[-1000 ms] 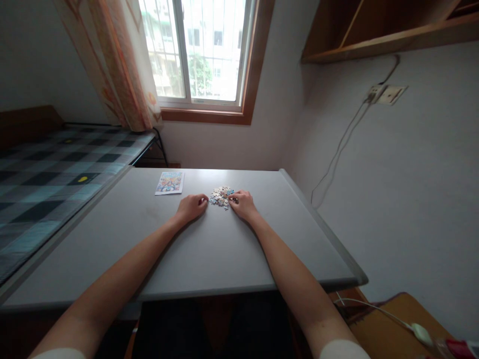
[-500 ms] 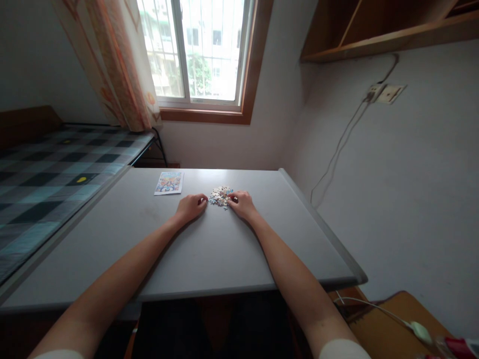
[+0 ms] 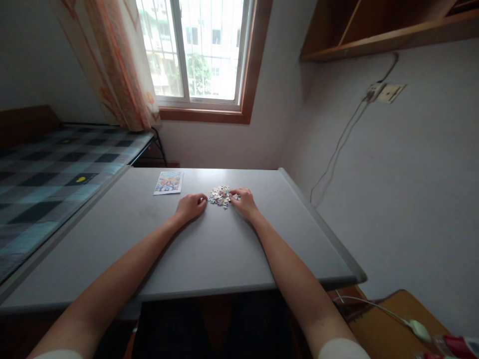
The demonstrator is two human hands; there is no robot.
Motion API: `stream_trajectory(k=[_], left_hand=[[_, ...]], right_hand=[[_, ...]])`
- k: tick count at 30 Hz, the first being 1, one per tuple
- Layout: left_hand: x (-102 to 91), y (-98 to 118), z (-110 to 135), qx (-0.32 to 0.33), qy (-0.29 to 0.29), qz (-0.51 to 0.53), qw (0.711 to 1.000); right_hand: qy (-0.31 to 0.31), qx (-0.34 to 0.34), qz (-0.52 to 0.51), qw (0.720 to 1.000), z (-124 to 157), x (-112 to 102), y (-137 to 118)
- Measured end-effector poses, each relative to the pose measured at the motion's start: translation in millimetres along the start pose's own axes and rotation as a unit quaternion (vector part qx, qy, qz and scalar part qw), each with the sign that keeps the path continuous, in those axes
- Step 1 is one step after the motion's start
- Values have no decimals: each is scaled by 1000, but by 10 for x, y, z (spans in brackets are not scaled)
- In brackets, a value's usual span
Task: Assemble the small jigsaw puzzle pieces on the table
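Note:
A small heap of jigsaw puzzle pieces lies on the grey tabletop, pale backs and coloured faces mixed. My left hand rests at the heap's left edge with its fingers curled and closed; whatever they may hold is hidden. At the right side, my right hand touches the heap with bent fingers. A puzzle piece shows between its thumb and forefinger, too small to make out in detail. A printed picture card lies flat to the left, beyond my left hand.
A bed with a checked cover stands along the table's left side. Behind the table are a window and a curtain. Cables hang from a wall socket at right. A wooden stool stands low at right.
My right hand has shifted slightly right and away along the heap, its thumb and forefinger a little farther apart. Some pieces under it have moved. My left hand stays put.

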State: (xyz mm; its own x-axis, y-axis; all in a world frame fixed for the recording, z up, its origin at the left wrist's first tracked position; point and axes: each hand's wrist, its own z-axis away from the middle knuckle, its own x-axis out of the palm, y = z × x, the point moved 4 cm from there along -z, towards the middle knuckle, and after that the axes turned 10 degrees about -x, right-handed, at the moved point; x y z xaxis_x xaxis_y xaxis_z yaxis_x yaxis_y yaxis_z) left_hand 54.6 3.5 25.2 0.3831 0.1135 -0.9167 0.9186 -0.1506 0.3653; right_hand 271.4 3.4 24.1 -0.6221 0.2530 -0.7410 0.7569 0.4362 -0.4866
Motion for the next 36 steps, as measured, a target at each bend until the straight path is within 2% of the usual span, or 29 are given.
stream_trajectory(k=[6,12,16,26,32,36], left_hand=[[9,-5,-7,9,5,5,1000],[12,-6,-10,1,1,4,1000],[8,1,-5,4,2,5,1000],[8,-1,-5,9,3,4,1000],[2,3,0,7,2,0,1000],[1,3,0,7,4,-3,1000]], right_hand=[[32,34,19,999,3,-83,83],[-20,-4,38,999,51,-26,-21],[-26,0,42,999,58,-9,-39],[43,81,49,995,33,-74,70],[19,41,67,997,57,-37,-44],[1,39,70,997,62,-25,-65]])
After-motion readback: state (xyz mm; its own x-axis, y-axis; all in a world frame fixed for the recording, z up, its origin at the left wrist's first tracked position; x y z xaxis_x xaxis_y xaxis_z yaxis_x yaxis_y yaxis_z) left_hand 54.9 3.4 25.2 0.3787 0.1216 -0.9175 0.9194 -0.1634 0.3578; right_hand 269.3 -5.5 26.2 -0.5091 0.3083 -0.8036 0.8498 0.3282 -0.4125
